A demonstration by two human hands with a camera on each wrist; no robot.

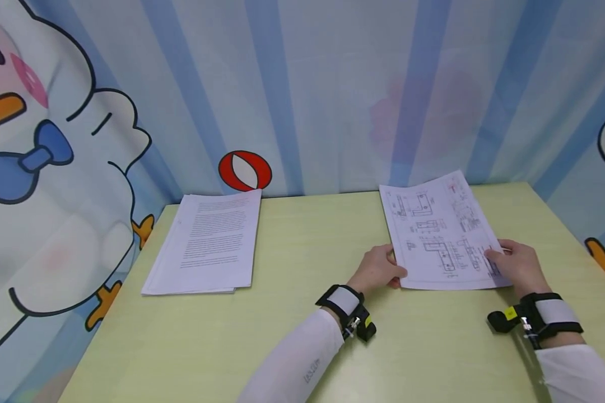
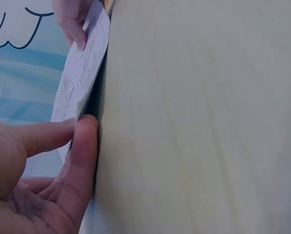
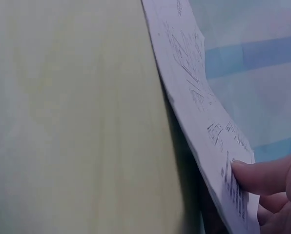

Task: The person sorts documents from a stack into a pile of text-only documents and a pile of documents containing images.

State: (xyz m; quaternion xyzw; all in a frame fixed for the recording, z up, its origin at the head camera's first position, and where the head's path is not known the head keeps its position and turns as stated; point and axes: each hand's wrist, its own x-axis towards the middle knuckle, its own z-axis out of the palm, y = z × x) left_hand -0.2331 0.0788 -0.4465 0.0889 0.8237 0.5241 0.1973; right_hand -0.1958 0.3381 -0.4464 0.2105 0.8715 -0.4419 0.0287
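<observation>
Both hands hold a stack of paper sheets (image 1: 433, 240) printed with technical drawings, at the right part of the table. My left hand (image 1: 378, 268) pinches its lower left corner, thumb on top and fingers beneath; the left wrist view shows the sheet edge (image 2: 87, 68) between thumb and fingers. At the lower right corner my right hand (image 1: 521, 266) grips the paper, its thumb (image 3: 262, 175) lying on the printed face. In both wrist views the near edge of the paper is raised off the tabletop, with dark shadow under it.
A second stack of text-printed sheets (image 1: 217, 240), slightly fanned, lies at the table's left. The pale yellow table (image 1: 292, 336) meets a blue striped curtain (image 1: 322, 101) with cartoon figures along its back edge. Wrist cameras (image 1: 365, 327) are strapped to both arms.
</observation>
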